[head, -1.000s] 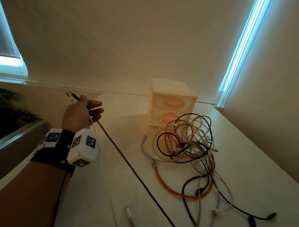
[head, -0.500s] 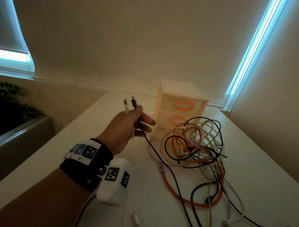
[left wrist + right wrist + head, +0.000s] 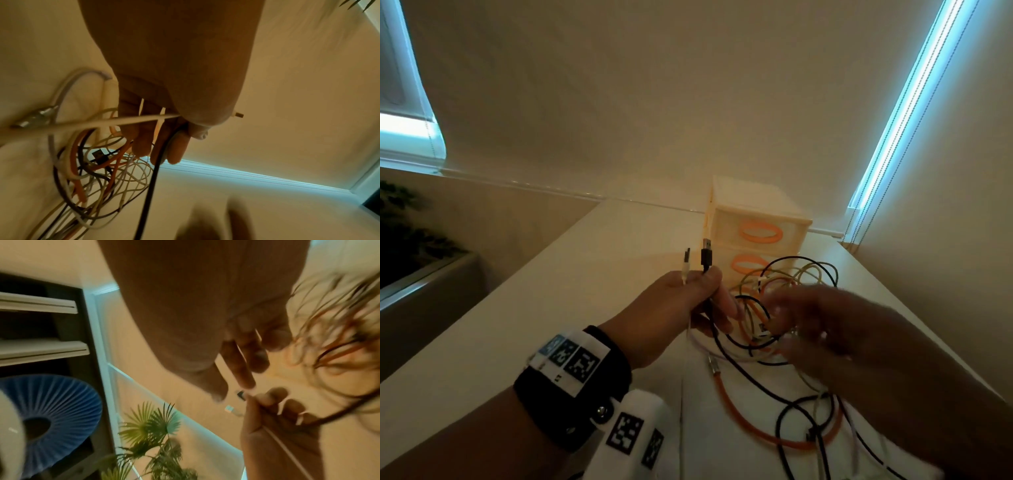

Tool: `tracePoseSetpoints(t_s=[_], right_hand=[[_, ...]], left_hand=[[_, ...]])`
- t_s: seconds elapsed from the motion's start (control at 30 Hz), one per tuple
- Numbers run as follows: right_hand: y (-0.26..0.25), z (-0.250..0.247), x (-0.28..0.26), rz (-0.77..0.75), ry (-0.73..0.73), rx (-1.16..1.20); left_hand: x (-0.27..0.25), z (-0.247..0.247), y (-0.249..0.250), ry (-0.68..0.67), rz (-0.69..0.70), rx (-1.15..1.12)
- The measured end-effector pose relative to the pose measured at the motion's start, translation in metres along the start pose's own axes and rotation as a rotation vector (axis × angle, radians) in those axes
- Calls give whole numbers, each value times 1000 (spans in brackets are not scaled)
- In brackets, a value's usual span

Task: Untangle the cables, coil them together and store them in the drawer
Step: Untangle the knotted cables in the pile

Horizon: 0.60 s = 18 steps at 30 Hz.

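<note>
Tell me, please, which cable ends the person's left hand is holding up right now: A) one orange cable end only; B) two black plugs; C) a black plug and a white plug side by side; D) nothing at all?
C: in the head view the left hand pinches a black USB plug and a thinner white plug side by side, both pointing up in front of the cream plastic drawer unit.

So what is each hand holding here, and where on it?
Left hand pinches a black cable and white cable just below their plugs. Right hand is blurred; holds nothing visible.
</note>
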State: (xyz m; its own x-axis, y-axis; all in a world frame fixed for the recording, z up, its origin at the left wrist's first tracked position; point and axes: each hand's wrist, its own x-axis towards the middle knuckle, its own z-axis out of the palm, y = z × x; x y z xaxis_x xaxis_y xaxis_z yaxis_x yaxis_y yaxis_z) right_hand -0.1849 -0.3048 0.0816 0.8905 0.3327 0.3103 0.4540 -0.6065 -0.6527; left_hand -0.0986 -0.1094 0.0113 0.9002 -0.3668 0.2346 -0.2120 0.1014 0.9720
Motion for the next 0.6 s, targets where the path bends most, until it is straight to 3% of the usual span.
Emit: tracePoseSetpoints(t_s=[0.13,0.2,0.47,0.6], right_hand=[[6,29,79,47,89,-46],[9,38,104,76,89,55],[11,46,111,44,-31,151],[-1,61,100,61,-50,291]], left_hand=[[-1,-3,-2,-36,-2,26],[0,-7,-3,-29,-17,24],[1,-5,-5,33,-71,94],[1,-6,-5,81,-70,-2]])
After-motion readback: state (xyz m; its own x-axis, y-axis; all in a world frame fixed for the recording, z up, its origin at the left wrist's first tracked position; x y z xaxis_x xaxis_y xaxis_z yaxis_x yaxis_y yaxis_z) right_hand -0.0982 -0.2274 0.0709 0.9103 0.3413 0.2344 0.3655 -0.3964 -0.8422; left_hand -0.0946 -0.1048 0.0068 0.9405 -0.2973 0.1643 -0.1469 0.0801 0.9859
